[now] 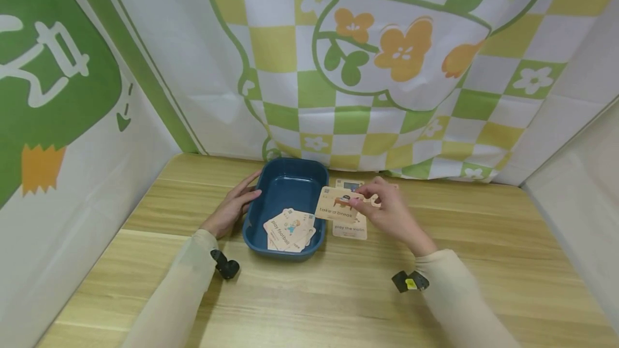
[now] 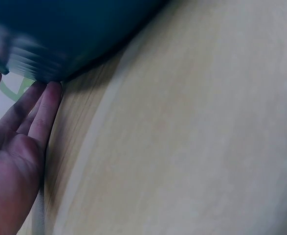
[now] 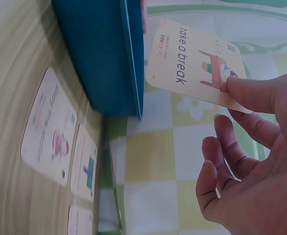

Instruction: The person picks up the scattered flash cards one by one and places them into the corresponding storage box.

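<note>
Between thumb and forefinger my right hand (image 1: 389, 211) pinches a "take a break" flashcard (image 3: 197, 63), raised above the table beside the bin's right wall. The blue plastic bin (image 1: 285, 171) holds several overlapping flashcards at its near end, a "play football" card (image 1: 290, 229) on top. My left hand (image 1: 234, 205) rests against the bin's left side, thumb at the rim and fingers straight along the outer wall. Under the raised card, a "play the violin" card (image 3: 50, 127) lies on the table, with a card showing a blue picture (image 3: 84, 164) just behind it.
A third card (image 3: 79, 220) lies farther right on the wooden table (image 1: 338, 294), partly behind my right hand in the head view. A checkered, flowered cloth (image 1: 358, 122) hangs along the table's back edge. White walls stand at both sides.
</note>
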Motion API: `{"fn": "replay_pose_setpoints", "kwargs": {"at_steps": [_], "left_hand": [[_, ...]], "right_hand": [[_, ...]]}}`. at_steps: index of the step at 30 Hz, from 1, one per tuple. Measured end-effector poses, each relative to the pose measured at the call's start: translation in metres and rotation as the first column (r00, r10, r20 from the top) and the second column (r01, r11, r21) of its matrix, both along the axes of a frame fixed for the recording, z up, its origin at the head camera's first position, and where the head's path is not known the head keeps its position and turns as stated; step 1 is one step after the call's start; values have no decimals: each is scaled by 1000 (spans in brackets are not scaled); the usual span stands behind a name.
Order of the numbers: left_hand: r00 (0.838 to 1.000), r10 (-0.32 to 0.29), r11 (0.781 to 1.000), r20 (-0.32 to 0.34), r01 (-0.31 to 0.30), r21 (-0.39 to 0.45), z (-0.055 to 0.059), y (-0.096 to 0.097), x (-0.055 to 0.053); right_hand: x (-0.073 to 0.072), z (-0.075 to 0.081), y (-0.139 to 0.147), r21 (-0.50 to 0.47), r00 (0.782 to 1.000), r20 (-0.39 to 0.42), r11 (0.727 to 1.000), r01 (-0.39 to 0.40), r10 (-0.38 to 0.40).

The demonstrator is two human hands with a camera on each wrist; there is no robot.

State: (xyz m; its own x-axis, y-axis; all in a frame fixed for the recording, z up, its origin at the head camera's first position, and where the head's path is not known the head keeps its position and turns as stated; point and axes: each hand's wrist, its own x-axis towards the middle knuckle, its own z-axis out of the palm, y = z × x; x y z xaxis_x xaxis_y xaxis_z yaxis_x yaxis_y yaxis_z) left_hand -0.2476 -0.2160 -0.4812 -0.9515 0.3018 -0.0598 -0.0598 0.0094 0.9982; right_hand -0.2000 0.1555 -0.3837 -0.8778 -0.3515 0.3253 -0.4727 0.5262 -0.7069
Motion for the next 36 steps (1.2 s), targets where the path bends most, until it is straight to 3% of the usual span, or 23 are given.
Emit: {"fn": "replay_pose_setpoints", "kwargs": {"at_steps": [18, 36], "left_hand": [[1000, 2, 1000, 3, -2, -8, 0, 1, -3], [1000, 2, 1000, 0, -2, 0, -2, -1, -1]], "right_hand": [[-2, -8, -52, -56, 996, 29, 995, -86, 87], [5, -33, -67, 134, 995, 31, 986, -102, 98]]}}
